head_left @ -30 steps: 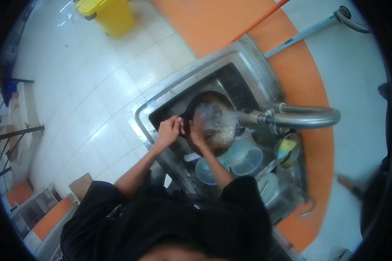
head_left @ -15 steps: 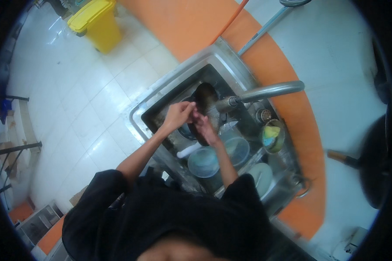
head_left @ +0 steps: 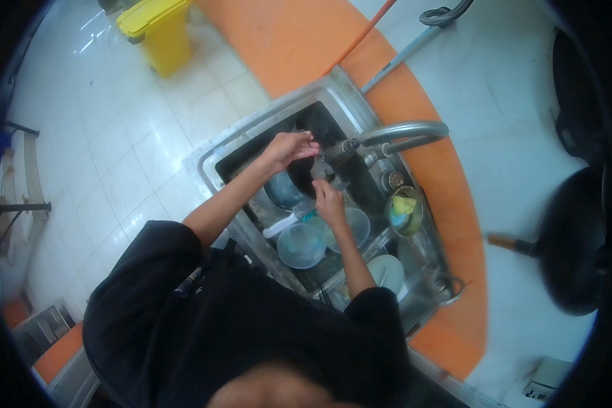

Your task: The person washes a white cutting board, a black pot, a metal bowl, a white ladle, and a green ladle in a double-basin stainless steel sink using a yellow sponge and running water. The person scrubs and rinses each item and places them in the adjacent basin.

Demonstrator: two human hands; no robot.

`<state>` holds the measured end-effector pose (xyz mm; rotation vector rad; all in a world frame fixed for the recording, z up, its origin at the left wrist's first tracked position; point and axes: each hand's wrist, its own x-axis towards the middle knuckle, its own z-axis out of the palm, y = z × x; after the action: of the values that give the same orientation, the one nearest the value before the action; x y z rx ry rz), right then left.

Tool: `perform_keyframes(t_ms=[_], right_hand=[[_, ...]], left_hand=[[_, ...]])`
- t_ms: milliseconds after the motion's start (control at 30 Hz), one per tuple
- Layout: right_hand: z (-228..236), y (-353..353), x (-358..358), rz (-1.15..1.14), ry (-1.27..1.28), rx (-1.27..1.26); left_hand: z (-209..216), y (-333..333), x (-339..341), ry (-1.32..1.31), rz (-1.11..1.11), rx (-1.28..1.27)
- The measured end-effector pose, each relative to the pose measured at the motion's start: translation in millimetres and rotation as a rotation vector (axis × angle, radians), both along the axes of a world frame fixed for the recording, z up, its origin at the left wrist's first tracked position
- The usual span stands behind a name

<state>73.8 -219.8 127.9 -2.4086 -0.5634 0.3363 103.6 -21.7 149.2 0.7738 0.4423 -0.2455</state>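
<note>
Hanging over the steel sink (head_left: 350, 102), the left hand (head_left: 291, 149) is seen with fingers extended, the right hand (head_left: 329, 202) with fingers curled; whether either is closed on anything cannot be told. Between them a dark pan (head_left: 299, 177) is kept in the sink, presumably so that it is reached by water from the tap (head_left: 402, 129). Nearer, clear tubs (head_left: 301, 247) are crowded. Right, past an orange strip (head_left: 461, 224): a black wok (head_left: 574, 241). Far left: a yellow bin (head_left: 162, 42) on pale tiles (head_left: 163, 149).

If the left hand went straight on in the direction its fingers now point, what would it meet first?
Most likely the metal tap nozzle, just to the right of the left hand in the picture. Depth is unclear, so the hand might pass under it.
</note>
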Motion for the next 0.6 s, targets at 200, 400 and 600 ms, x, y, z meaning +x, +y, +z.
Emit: perform_keyframes(t_ms=[200,400,600], right_hand=[[2.4,-4.0,30.8,-0.032,-0.519,0.219],[35.2,-14.6,44.4,0.108,-0.508,0.238],[38.7,-3.1,45.1,0.106,-0.282,0.395]], left_hand=[[13.9,24.4,-4.1,0.03,-0.174,0.347],[25.1,41.0,-19.7,-0.817,-0.024,1.434],[36.2,22.5,-43.1,-0.511,-0.137,1.09]])
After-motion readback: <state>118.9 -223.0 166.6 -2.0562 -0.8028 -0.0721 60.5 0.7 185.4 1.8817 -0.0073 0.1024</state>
